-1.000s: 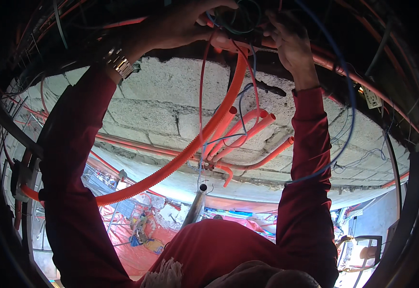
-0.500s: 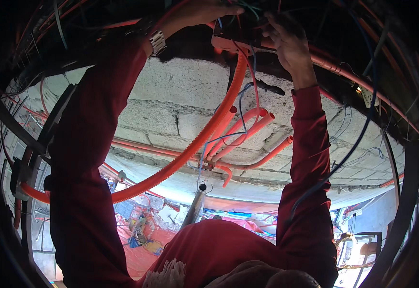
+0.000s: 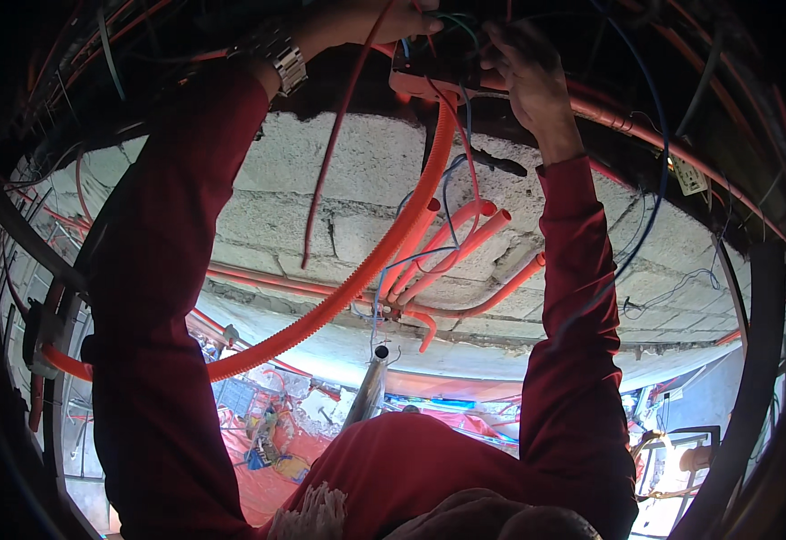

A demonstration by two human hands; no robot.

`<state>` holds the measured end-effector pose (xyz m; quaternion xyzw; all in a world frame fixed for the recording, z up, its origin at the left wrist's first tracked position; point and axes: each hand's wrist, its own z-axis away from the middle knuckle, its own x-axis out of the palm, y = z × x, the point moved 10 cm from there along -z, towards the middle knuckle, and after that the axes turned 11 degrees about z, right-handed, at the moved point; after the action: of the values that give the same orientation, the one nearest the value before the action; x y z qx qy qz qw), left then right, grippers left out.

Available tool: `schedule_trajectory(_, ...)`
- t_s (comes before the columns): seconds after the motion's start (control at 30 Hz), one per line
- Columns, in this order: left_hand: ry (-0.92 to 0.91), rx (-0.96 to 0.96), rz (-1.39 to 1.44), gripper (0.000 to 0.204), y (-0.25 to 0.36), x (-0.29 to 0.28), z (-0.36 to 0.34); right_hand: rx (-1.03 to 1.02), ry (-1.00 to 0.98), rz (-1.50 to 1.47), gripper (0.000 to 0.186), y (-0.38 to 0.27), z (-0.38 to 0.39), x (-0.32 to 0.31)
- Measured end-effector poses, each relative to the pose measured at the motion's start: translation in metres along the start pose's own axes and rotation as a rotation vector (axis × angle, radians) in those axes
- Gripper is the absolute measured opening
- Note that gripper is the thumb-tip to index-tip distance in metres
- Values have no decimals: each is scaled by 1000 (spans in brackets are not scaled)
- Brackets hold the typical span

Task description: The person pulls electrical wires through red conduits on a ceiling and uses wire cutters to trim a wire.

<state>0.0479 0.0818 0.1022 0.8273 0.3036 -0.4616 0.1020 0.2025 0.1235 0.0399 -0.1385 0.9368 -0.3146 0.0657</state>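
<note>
Overhead, at the top edge, my left hand [image 3: 370, 22] has its fingers closed around thin wire beside an orange junction box [image 3: 411, 83]. A red wire [image 3: 337, 130] crosses that hand and dangles with a loose end. Right of the box my right hand [image 3: 533, 81] is raised with fingers bent together; what they pinch is lost in the dark. Between both hands a green wire [image 3: 456, 20] curves above the box. An orange corrugated conduit [image 3: 420, 198] runs down from the box and bends left behind my left forearm. A blue wire [image 3: 661, 135] hangs beside my right arm.
Several orange pipe ends [image 3: 487, 216] stick out along the block wall [image 3: 294, 171]. Below them stands a metal pipe [image 3: 370, 382] with an open top. A long orange pipe [image 3: 645, 135] passes at right. Dark bars [image 3: 758, 324] frame the sides, and a lamp [image 3: 695, 459] glows at lower right.
My left hand has drawn slightly left, and the red wire now hangs down in front of the wall. My right hand has shifted slightly left; the blue wire beside it has swung left.
</note>
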Motion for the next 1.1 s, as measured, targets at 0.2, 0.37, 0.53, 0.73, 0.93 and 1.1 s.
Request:
schedule_trajectory(0.2, -95, 65, 924, 38, 5, -6, 7, -75, 37, 263, 17, -9, 4, -3)
schedule_trajectory(0.37, -104, -112, 681, 40, -3, 4, 6, 0, 38, 131, 8, -15, 4, 12)
schedule_trajectory(0.53, 75, -69, 508, 39, -7, -13, 11, -174, 65, 606, 3, -49, 7, 25)
schedule_trajectory(0.73, 234, 7, 512, 33, 10, -22, 20, -134, 34, 352, 5, -31, 0, 11)
schedule_trajectory(0.93, 203, -69, 623, 28, 13, -18, 35, -212, -8, -243, 9, -25, 6, 6)
schedule_trajectory(1.1, 202, -4, 201, 26, 25, -23, 45, -169, -66, -132, 14, -16, 9, -4)
